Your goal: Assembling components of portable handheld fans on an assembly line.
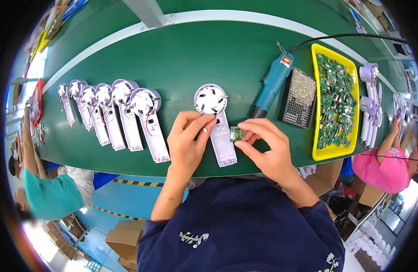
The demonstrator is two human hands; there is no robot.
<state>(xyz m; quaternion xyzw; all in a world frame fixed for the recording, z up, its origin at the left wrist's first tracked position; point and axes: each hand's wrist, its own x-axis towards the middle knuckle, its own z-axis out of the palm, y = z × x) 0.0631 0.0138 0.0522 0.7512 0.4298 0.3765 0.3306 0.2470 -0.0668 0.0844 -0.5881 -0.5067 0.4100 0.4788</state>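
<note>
In front of me lies an opened handheld fan (224,147), its pale lavender handle shell pointing toward me and its round head with white blades at the far end. My left hand (186,136) is at the neck of this fan, thumb and fingers pinched together. A small white piece shows at those fingertips, but what they grip is too small to make out. Just right of the handle, my right hand (268,143) pinches a small green circuit board (236,133) between thumb and fingers.
Several similar opened fans (148,118) stand in a row to the left. On the right are a teal electric screwdriver (274,84) with a black cable, a black tray of screws (299,97) and a yellow tray (316,113) of circuit boards. More fan parts (370,104) lie beyond; people work on both sides.
</note>
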